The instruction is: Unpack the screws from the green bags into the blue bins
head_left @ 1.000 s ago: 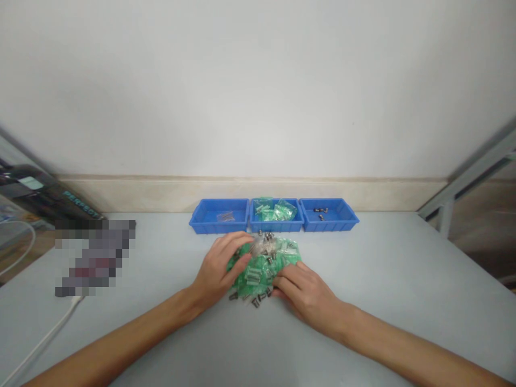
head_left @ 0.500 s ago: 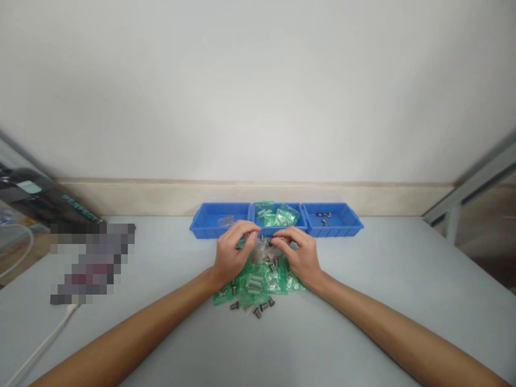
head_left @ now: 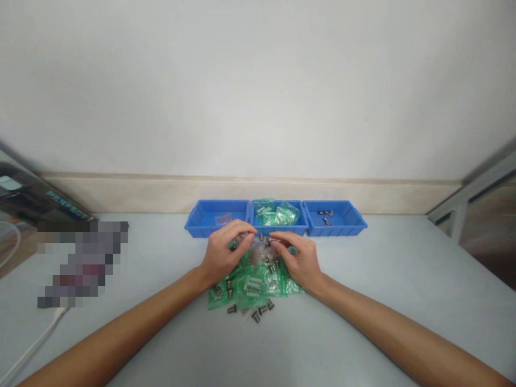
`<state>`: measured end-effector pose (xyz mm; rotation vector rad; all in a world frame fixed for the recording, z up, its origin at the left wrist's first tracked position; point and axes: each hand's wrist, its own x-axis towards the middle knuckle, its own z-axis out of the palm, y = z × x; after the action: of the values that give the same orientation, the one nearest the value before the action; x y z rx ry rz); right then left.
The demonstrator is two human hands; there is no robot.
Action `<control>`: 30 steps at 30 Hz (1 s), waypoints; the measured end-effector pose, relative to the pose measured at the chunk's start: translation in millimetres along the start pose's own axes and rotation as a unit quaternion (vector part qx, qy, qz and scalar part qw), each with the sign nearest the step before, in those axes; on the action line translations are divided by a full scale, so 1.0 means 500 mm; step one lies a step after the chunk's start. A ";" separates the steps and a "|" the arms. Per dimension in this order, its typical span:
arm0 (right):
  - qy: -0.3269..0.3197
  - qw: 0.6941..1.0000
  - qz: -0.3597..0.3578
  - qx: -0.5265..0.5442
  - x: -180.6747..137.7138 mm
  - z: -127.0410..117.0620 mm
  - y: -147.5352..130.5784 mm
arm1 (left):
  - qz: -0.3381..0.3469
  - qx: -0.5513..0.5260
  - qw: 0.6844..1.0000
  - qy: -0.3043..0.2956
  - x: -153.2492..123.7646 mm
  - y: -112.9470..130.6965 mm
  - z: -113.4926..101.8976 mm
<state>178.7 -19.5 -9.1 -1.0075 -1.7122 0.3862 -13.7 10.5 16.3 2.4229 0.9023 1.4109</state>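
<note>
A heap of small green plastic bags (head_left: 253, 282) with metal screws in them lies on the grey table (head_left: 363, 301), and several loose screws (head_left: 255, 315) lie at its near edge. My left hand (head_left: 223, 255) and my right hand (head_left: 300, 259) are over the far side of the heap, fingertips pinched toward each other on a small clear bag (head_left: 260, 248). Behind them stand three blue trays: the left tray (head_left: 201, 220) holds a clear bag, the middle tray (head_left: 278, 228) green bags, the right tray (head_left: 346, 223) a few screws.
A blurred-out object (head_left: 80, 263) lies at the left with a white cable (head_left: 36, 344) running toward me. A dark box (head_left: 36, 201) stands at the far left. A pale wall closes the table's far edge; a metal frame (head_left: 471, 199) stands at the right.
Both hands moved from the near part of the heap to its far side and pinched together there. The view shifted a little.
</note>
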 end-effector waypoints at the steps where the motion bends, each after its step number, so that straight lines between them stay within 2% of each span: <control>1: 0.001 1.000 0.005 0.007 -0.001 0.000 0.001 | -0.010 -0.001 1.000 -0.001 -0.003 -0.003 0.002; 7: 0.004 1.000 -0.012 -0.005 0.001 0.000 -0.001 | -0.041 -0.021 0.999 0.021 -0.008 -0.012 0.023; 12: 0.004 1.000 -0.019 -0.015 0.005 -0.001 -0.004 | -0.054 -0.040 0.997 0.042 -0.001 -0.002 0.025; 17: 0.004 1.000 -0.009 -0.018 0.003 0.000 -0.003 | -0.125 -0.094 0.987 0.039 0.010 0.011 0.021; 19: 0.008 1.000 -0.010 -0.019 0.002 0.000 -0.002 | -0.115 -0.087 0.989 0.018 0.010 0.013 0.022; 22: 0.014 1.000 -0.004 -0.024 0.001 0.000 -0.001 | -0.065 -0.049 0.997 -0.010 0.002 0.009 0.027; 30: 0.011 1.000 -0.017 -0.021 0.002 -0.001 0.000 | -0.014 -0.018 1.000 -0.012 -0.016 -0.004 0.037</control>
<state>179.2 -18.9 -8.1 -1.0074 -1.7224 0.3176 -1.7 9.5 -0.2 2.3860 0.8934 1.3749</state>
